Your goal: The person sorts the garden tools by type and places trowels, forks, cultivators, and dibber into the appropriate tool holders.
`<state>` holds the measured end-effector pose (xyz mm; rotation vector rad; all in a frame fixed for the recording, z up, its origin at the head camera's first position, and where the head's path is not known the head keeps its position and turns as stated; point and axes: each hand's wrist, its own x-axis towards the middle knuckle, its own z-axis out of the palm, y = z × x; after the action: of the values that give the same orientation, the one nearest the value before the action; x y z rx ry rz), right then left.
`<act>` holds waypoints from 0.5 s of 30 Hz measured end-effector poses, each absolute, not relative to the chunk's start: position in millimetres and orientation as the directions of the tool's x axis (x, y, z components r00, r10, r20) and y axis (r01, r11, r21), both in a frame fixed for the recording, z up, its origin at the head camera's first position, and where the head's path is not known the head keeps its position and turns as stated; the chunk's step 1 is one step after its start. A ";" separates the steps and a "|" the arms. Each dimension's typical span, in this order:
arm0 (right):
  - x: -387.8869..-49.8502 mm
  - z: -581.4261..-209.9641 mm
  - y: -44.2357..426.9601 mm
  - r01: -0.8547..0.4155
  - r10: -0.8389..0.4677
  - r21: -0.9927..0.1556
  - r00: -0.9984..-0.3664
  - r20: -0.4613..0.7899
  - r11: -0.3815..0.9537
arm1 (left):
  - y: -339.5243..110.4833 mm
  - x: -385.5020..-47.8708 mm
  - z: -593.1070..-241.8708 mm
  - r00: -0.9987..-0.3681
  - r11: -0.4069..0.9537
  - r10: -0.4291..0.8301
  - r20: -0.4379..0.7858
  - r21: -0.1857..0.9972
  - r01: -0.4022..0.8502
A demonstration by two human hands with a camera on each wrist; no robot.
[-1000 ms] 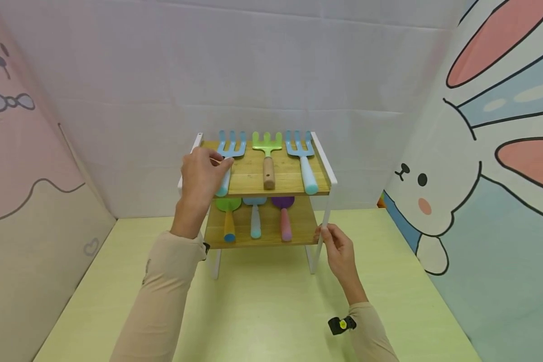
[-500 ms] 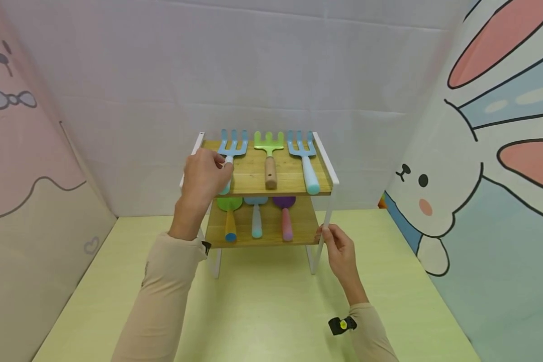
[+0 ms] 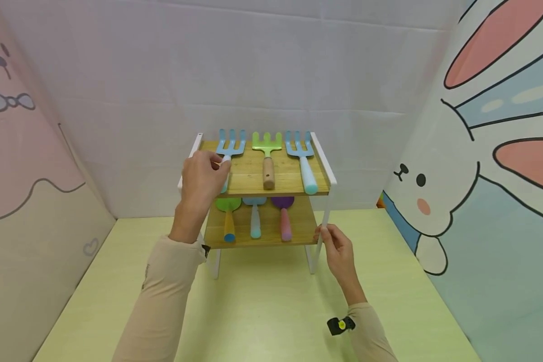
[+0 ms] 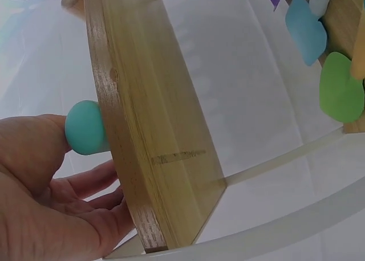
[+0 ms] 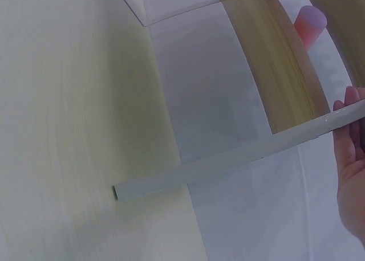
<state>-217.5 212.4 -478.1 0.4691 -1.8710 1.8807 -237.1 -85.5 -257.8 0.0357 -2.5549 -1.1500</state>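
My left hand [image 3: 202,177] pinches the pale handle of a blue hand fork [image 3: 230,151], which lies on the upper shelf at the left, prongs to the back. Its turquoise handle end [image 4: 85,127] shows beside my thumb in the left wrist view. To its right lie a green hand fork [image 3: 268,147] with a wooden handle and another blue hand fork [image 3: 306,173]. My right hand [image 3: 339,251] holds the white frame leg [image 3: 324,221] of the two-tier rack, thumb in front; the right wrist view shows its fingers curled around this bar [image 5: 228,161].
Three hand trowels lie on the lower shelf [image 3: 214,236]: one with a yellow handle [image 3: 229,223], one pale blue [image 3: 255,223], one pink-handled [image 3: 285,223]. The rack stands on a light green table [image 3: 262,311]. A white curtain [image 3: 253,65] hangs behind it, with printed cartoon sheets at both sides.
The left blue hand fork has shifted very slightly toward the back, with my left hand still at its handle. My right hand stays on the rack leg.
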 end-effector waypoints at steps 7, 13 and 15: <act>-214.7 -474.8 214.6 -0.510 0.071 -0.860 -0.857 0.511 0.030 | -85.7 -234.5 -267.4 -0.894 0.666 -0.160 0.419 0.714 0.216; -209.3 -472.6 216.3 -0.508 0.081 -0.860 -0.856 0.510 0.039 | -86.9 -227.7 -274.5 -0.840 0.629 -0.130 0.527 0.699 0.341; -207.4 -472.8 217.0 -0.514 0.085 -0.856 -0.852 0.516 0.049 | -86.9 -224.8 -276.4 -0.818 0.619 -0.126 0.562 0.688 0.378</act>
<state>-207.4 217.0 -472.8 0.4296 -1.9028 1.8549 -224.8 -86.9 -276.4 -0.1972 -2.2665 -1.1454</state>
